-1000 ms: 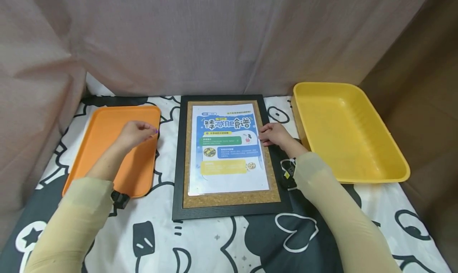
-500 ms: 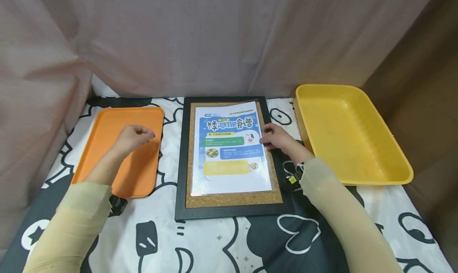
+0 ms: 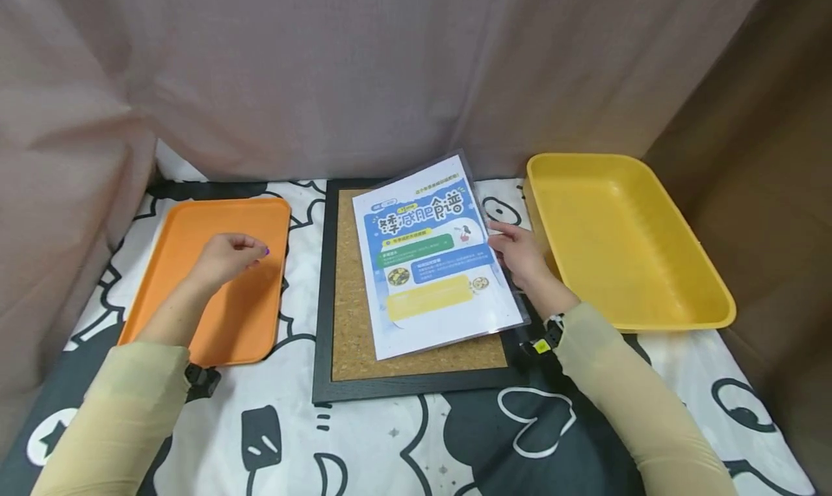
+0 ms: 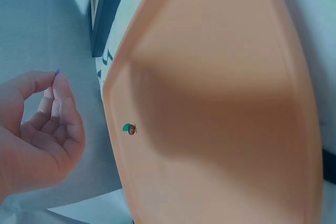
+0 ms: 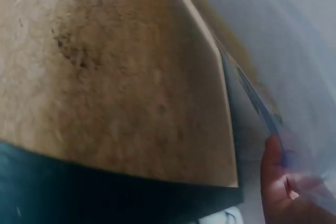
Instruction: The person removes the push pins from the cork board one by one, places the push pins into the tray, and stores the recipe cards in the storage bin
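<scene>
My right hand (image 3: 520, 258) pinches the right edge of a laminated poster (image 3: 429, 279) with blue, green and yellow print. Tilted and turned, the sheet is lifted off the cork board (image 3: 351, 337), overlapping its upper right in the head view. Seen from the right wrist, the clear sheet (image 5: 294, 40) rises beside the bare cork, the thumb at its edge. Over the orange tray (image 3: 253, 337) my left hand (image 3: 227, 261) holds thumb and fingertip together on a tiny purple pushpin (image 4: 57, 71), mostly hidden by the fingertips. A small green-and-brown item (image 4: 129, 129) lies on the tray.
A yellow basin (image 3: 630, 243) stands at the right, close to the right hand. The board's black frame (image 3: 416, 385) lies on a black-and-white patterned cloth (image 3: 364, 438). Grey-brown curtains (image 3: 325, 84) hang behind and at both sides.
The poster, earlier nearly flat on the cork, has come up and turned, its top right corner now beyond the frame. The right hand moved slightly right; the left stays over the tray.
</scene>
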### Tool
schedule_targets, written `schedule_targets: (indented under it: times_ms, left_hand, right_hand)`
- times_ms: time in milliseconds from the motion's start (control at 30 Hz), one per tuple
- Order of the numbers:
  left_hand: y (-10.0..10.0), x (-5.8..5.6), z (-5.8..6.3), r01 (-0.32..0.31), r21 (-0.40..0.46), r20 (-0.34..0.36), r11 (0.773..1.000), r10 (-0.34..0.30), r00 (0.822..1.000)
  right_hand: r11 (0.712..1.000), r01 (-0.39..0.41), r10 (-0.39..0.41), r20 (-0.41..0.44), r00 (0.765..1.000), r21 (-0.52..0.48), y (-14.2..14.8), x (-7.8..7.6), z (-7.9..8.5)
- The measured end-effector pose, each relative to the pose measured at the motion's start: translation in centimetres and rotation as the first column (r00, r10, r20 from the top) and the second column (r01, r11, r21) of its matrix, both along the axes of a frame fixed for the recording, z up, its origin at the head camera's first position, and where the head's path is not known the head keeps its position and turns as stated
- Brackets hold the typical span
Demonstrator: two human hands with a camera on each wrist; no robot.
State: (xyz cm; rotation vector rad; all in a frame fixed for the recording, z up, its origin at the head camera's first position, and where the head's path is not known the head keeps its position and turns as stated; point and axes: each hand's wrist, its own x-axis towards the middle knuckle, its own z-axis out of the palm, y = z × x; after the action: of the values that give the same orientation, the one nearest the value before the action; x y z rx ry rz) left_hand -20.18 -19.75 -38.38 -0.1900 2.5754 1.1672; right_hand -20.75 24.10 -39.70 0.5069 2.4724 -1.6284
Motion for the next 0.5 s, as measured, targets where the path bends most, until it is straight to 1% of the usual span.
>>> schedule_targets:
  times_ms: [67, 200, 367, 433, 500]
  left_hand:
    - [0.0, 0.0, -0.1, -0.003, 0.002, 0.001, 1.000, 0.003, 1.000]
    - [0.0, -0.2, -0.4, 0.001, 0.003, 0.006, 1.000, -0.001, 1.000]
    - [-0.1, -0.3, -0.7, 0.002, 0.006, 0.009, 1.000, -0.002, 1.000]
    - [-0.1, -0.2, -0.6, -0.002, 0.004, 0.011, 1.000, 0.002, 1.000]
    - [-0.2, -0.3, -0.6, 0.001, 0.011, 0.012, 1.000, -0.002, 1.000]
  right_hand:
    - [1.000, 0.025, -0.025, -0.005, 1.000, 0.013, 0.7, 0.3, 0.7]
    - [0.999, 0.042, -0.042, -0.016, 0.999, -0.008, 2.3, 1.1, 2.2]
    - [0.994, 0.054, -0.058, -0.043, 0.997, -0.091, 4.9, 2.5, 4.7]
    - [0.987, 0.069, -0.078, -0.053, 0.996, -0.147, 6.3, 3.1, 5.6]
    - [0.981, 0.080, -0.092, -0.063, 0.994, -0.176, 7.9, 3.5, 6.4]
